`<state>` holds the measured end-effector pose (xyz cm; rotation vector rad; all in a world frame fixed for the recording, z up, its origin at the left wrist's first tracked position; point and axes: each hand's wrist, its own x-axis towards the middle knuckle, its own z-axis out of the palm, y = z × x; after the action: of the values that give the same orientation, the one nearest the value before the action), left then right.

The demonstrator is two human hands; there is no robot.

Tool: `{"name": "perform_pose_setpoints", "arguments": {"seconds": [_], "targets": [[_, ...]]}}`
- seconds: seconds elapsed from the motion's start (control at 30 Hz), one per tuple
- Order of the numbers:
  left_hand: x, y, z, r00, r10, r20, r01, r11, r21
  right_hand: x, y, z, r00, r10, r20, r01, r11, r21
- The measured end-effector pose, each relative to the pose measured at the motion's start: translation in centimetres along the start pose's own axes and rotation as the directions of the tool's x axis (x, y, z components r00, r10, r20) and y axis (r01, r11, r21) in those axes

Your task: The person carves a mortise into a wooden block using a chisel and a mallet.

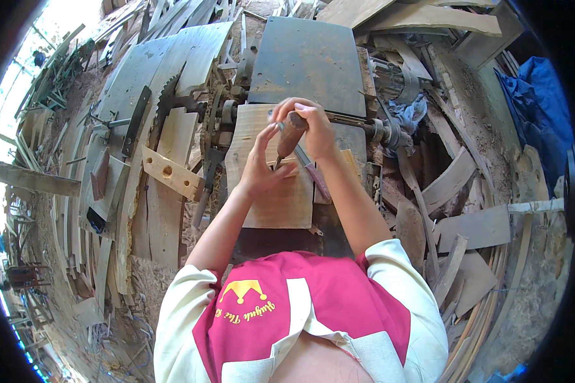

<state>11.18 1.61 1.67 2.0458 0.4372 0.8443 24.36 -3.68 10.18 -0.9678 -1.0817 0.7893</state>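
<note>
My right hand is closed around the brown wooden handle of a chisel, held upright with its thin metal shank pointing down. My left hand curls around the lower part of the chisel, thumb and fingers on either side of the shank. Both hands are over a pale wooden board lying across a machine table. The chisel's tip is hidden by my left hand. Just right of it, a flat grey piece with a reddish handle-like end lies slantwise, partly covered by my right forearm.
Beyond my hands is a dark flat machine plate. A toothed saw blade stands to the left, near a wooden strip with holes. A motor and a blue tarp are at right. Scrap boards surround the machine.
</note>
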Motion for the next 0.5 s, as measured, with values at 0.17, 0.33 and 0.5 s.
{"name": "perform_pose_setpoints", "arguments": {"seconds": [0.17, 0.33, 0.5], "targets": [[3.6, 4.8, -0.6, 0.999, 0.011, -0.031, -0.018, 0.974, -0.226, -0.2, -1.4, -0.2, 0.990, -0.134, 0.034, 0.135, 0.888, -0.440], [4.0, 5.1, 0.4, 0.990, 0.097, -0.100, -0.115, 0.974, -0.196, -2.3, -4.0, -0.7, 0.991, -0.022, -0.135, -0.095, 0.598, -0.796], [3.4, 5.6, 0.9, 0.998, -0.019, -0.065, 0.008, 0.986, -0.164, -8.9, -1.0, -7.2, 0.897, 0.188, -0.399, -0.434, 0.212, -0.876]]}}
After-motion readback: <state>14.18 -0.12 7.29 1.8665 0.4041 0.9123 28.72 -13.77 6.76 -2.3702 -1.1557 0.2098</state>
